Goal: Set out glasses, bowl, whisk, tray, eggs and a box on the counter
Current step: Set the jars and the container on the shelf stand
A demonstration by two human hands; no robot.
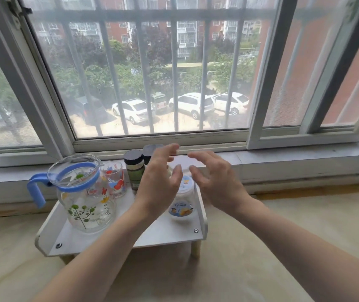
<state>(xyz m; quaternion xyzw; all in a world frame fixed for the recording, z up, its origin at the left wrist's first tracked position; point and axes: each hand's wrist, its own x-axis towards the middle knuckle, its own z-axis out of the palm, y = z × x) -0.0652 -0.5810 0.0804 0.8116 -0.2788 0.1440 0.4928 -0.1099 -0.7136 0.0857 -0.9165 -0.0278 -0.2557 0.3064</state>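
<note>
Both hands spread and gripping nothing, left hand and right hand either side of the white-lidded clear plastic jar on the small white shelf, with the printed glass tumbler left of that jar, behind the blue-handled glass pitcher.

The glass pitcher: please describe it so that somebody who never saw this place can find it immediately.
Below the barred window, a small white shelf stands on the counter. The glass pitcher is at the shelf's left front, left of the left hand. It alone has a blue rim band and blue handle, and it is larger than the printed drinking glass behind it.
</note>
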